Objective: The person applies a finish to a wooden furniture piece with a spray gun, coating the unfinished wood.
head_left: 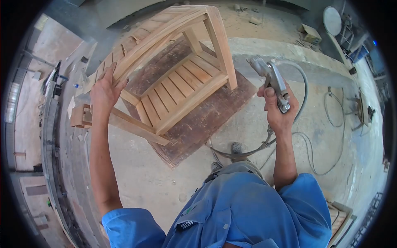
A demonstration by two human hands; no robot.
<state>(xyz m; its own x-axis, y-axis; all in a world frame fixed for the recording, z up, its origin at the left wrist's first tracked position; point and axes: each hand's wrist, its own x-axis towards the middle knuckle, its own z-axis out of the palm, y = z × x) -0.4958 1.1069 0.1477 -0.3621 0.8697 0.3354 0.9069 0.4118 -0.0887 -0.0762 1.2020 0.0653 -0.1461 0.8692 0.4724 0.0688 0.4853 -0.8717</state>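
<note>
A slatted wooden table (163,33) with a lower slatted shelf (178,87) stands tilted on a stained brown board (225,113). My left hand (104,91) grips the near edge of its top at the left corner, fingers over the slats and thumb along the side rail. To the right of the table, my right hand (282,108) is wrapped round the handle of a metal spray gun (277,80). The gun's head points up and left, apart from the wood. A grey hose (305,82) loops from the gun, and a darker line hangs below my wrist.
Coiled hose (326,153) lies on the dusty concrete floor at the right. A cardboard box (310,34) sits at the back right near a round white disc (332,20). A long dark rail (51,136) runs down the left side. My shoes are below the board.
</note>
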